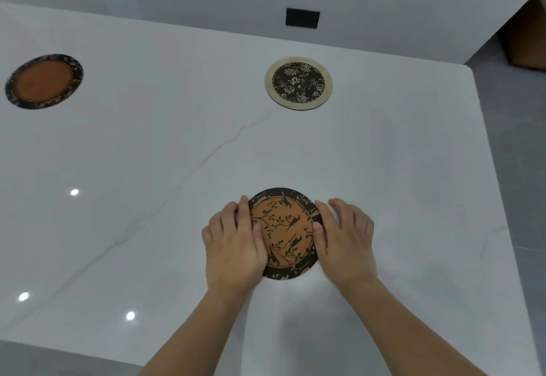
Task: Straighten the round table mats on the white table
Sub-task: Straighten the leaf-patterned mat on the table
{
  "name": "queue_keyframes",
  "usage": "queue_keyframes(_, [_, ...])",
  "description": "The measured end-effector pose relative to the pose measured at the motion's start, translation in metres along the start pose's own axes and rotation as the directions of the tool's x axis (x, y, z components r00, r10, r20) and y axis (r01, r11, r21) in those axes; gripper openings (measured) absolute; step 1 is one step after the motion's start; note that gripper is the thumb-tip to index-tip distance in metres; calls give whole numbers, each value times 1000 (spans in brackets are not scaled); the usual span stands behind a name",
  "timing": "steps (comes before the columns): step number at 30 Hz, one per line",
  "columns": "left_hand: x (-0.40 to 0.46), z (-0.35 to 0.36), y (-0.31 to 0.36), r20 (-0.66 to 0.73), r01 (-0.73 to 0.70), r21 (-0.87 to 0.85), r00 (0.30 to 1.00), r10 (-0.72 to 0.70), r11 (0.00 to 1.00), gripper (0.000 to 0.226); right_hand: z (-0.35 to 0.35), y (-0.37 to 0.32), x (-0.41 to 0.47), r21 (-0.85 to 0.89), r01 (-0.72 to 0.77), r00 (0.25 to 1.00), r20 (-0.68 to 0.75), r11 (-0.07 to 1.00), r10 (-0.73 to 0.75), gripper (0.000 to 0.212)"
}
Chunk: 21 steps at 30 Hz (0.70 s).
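Note:
Three round mats lie on the white table [384,183]. The nearest mat [285,232] is orange with black branches, birds and a dark rim. My left hand [236,242] rests flat on its left edge and my right hand [344,237] on its right edge, fingers pressing on it from both sides. A cream-rimmed mat with a black floral centre [298,82] sits at the far right. An orange mat with a dark leafy border [44,81] sits at the far left.
The table's right edge [487,169] drops to a grey floor. A black wall socket [302,17] is on the wall behind the table. A brown object [529,42] stands on the floor at the far right. Ceiling lights reflect in the glossy top.

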State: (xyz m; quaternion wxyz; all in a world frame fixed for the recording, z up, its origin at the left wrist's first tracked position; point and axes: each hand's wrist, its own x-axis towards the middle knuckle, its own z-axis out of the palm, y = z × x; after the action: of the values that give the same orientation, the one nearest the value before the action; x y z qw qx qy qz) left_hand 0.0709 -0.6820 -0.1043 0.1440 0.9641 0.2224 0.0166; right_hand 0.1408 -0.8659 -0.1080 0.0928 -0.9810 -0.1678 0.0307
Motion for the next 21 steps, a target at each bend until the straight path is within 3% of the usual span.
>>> queue_keyframes(7, [0,-2,2,-16,22,-5,1000,-22,1000,50,0,6,-1,52,82,996,-40,995,-80,44])
queue_keyframes(14, [1,0,1,-40,42,-7,998,-42,999,48,-6,12,-2,316,143,989,-66,938,-129,37])
queue_keyframes(21, [3,0,-1,-62,29,-57,998,-33,998,46,-3,12,1,398,128,991,-91,909,-100,39])
